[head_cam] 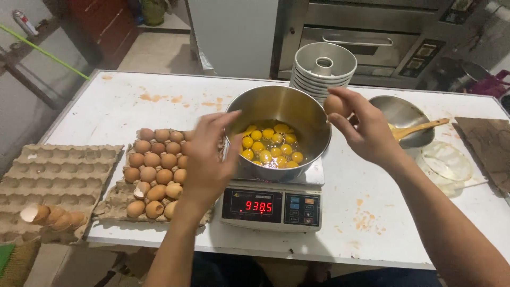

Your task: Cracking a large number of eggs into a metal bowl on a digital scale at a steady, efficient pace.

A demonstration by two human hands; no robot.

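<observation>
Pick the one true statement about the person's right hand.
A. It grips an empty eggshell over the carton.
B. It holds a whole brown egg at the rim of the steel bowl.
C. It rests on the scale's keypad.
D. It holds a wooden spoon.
B: the right hand pinches a whole brown egg at the rim of the steel bowl, which holds many yolks.

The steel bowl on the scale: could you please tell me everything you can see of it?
The bowl is round, deep and of shiny metal. It stands upright on a digital scale on the white table. Inside lie many raw yolks in clear egg white. The left hand reaches to its near left rim; whether it touches is unclear. The right hand holds a brown egg at its right rim.
</observation>
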